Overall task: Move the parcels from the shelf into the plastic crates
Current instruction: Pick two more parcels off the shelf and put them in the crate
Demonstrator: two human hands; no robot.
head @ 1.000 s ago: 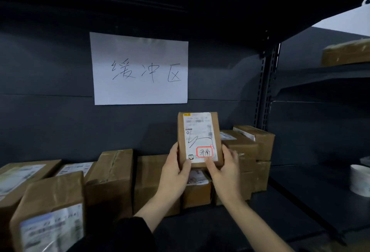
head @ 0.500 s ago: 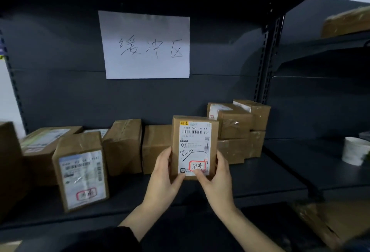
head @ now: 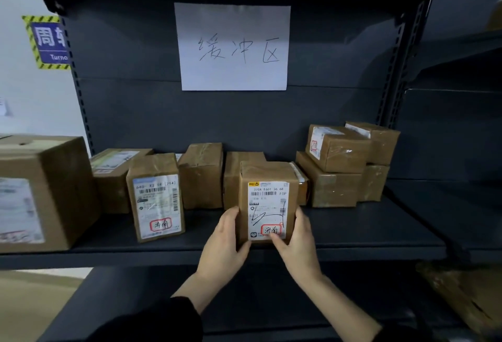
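Observation:
A small brown cardboard parcel [head: 267,200] with a white shipping label and a red stamp stands upright in front of the dark shelf [head: 244,246]. My left hand [head: 225,243] grips its lower left side. My right hand [head: 297,241] grips its lower right side, thumb on the label. Several more brown parcels stand along the shelf behind: a labelled upright one [head: 156,196] to the left, a plain one [head: 202,175] in the middle, and a stack [head: 342,162] at the right. No plastic crate is in view.
A large carton [head: 40,192] fills the shelf's left end. A white paper sign [head: 233,46] hangs on the back panel. A perforated upright [head: 399,69] separates a neighbouring shelf bay at right. A lower shelf board [head: 163,301] lies below my arms.
The parcel and both hands have come down and toward me, from in front of the back panel to the shelf's front edge. The view has pulled back, showing more of the shelf's left end.

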